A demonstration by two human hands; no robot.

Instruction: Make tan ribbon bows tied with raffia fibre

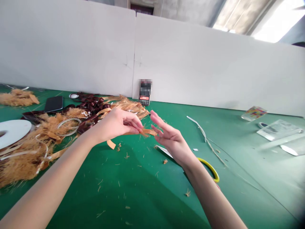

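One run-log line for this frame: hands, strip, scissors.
left hand: pinching tan strip | right hand: open near strip end, contact unclear | scissors: on green table, partly hidden

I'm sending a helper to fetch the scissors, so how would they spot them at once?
On the green table, find the person's right forearm. The scissors lie partly hidden behind it, a pale blade showing to its left and a handle to its right. That curved, bright yellow handle sets them apart from the pale strip nearby.
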